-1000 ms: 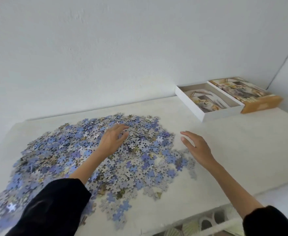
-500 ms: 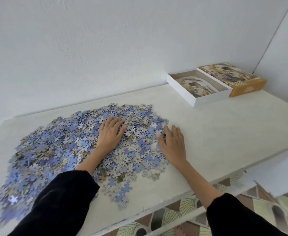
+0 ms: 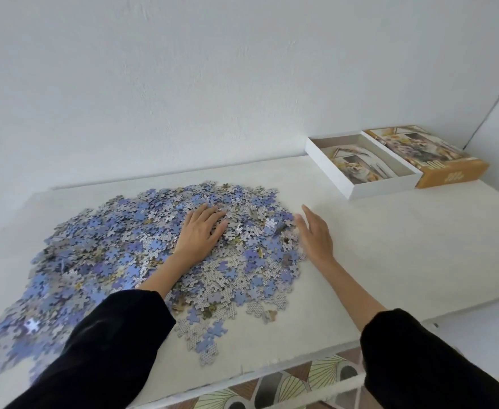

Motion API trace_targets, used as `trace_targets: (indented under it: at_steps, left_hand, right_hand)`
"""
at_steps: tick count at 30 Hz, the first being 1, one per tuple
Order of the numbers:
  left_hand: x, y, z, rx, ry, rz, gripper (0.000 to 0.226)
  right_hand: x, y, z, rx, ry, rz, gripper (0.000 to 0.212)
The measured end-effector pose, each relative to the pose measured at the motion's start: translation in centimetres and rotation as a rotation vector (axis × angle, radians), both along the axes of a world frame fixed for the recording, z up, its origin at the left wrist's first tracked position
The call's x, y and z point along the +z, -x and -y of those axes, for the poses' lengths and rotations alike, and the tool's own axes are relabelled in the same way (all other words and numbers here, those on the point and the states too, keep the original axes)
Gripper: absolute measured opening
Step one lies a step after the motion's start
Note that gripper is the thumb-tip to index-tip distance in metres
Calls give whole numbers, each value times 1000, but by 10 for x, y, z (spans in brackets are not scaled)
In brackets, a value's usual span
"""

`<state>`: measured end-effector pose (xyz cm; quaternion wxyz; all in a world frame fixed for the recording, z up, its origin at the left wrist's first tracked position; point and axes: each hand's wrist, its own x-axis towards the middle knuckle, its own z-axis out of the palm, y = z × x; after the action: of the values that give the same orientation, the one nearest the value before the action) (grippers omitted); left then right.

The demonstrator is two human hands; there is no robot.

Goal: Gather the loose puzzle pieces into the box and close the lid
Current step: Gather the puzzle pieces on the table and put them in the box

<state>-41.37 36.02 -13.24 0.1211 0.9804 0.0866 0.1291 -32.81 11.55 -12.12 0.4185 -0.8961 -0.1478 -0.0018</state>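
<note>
A wide heap of blue and grey puzzle pieces (image 3: 118, 249) covers the left half of the white table (image 3: 404, 246). My left hand (image 3: 199, 231) lies flat on top of the heap, fingers spread. My right hand (image 3: 316, 234) stands on edge against the heap's right border, fingers together and straight, holding nothing. The open white box (image 3: 381, 187) with a dog picture sheet inside sits at the far right by the wall. Its orange lid (image 3: 448, 175) lies face up right beside it.
A white wall runs along the table's back edge and meets a side wall behind the lid. The table's front edge is close to my arms, with a patterned tile floor (image 3: 301, 385) below it.
My right hand, lying flat on the heap's right edge half a second ago, has turned onto its side at the border. The left hand has stayed on the heap.
</note>
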Motion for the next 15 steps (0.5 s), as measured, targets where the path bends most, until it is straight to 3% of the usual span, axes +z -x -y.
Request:
trace_targets:
  at_steps: [6,12,15]
  left_hand:
    - [0,0,1,17,0,-5,49]
    - [0,0,0,13,7,-8,49]
    - [0,0,-1,12,5,2,49]
  right_hand:
    - [-9,2,-26,138,195,109,48]
    - [-3,19,-22,165,26,-13,60]
    - [-3,35,4,313,93,-32,77]
